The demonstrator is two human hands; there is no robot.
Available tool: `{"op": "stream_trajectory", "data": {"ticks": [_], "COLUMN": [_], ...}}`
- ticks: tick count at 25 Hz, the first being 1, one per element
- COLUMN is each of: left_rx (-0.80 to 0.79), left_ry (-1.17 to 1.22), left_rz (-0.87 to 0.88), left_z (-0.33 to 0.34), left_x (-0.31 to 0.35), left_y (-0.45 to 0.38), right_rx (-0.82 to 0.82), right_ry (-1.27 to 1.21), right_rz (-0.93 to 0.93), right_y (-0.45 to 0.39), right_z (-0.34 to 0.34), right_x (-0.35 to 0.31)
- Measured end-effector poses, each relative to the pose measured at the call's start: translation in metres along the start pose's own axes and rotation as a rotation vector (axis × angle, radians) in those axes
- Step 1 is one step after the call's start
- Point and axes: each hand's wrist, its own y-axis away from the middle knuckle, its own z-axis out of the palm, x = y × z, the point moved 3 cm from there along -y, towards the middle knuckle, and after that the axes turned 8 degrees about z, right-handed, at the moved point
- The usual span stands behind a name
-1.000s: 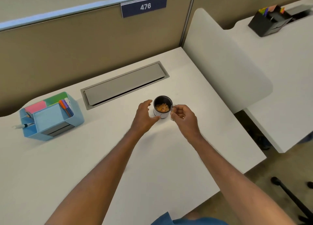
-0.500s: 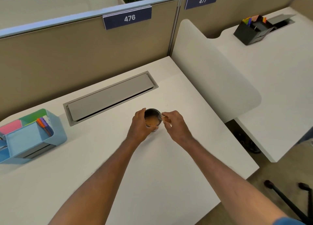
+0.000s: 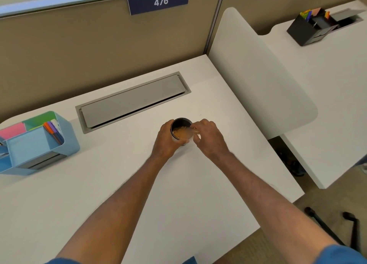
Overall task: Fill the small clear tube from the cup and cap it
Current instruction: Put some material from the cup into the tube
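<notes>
A small dark cup with a white outer wall stands on the white desk, holding orange-brown grainy stuff. My left hand is wrapped around the cup's left side. My right hand pinches a small clear tube, which lies tilted with its open end dipped into the cup from the right rim. No cap is visible.
A grey cable hatch lies behind the cup. A light blue organiser with sticky notes and pens stands at the left. A white divider panel rises on the right; beyond it a black organiser sits on the neighbouring desk. Chair legs show bottom right.
My left hand closed around the cup. My right hand brought the clear tube from beside the rim down into the cup's contents. The camera view shifted.
</notes>
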Motion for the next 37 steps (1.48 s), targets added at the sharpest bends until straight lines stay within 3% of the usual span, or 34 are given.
{"op": "stream_trajectory", "data": {"ticks": [28, 32, 37], "left_rx": [-0.017, -0.027, -0.032], "left_ry": [-0.032, -0.039, 0.011], "left_rz": [-0.048, -0.043, -0.13], "left_z": [0.002, 0.002, -0.003], "left_x": [0.0, 0.0, -0.005], "left_y": [-0.001, -0.002, 0.006], "right_rx": [-0.031, 0.009, 0.032], "right_ry": [-0.056, -0.279, -0.746], "right_rz": [0.022, 0.068, 0.351], "right_y": [-0.004, -0.002, 0.009], "right_z": [0.003, 0.004, 0.013], "right_x": [-0.005, 0.0, 0.0]}}
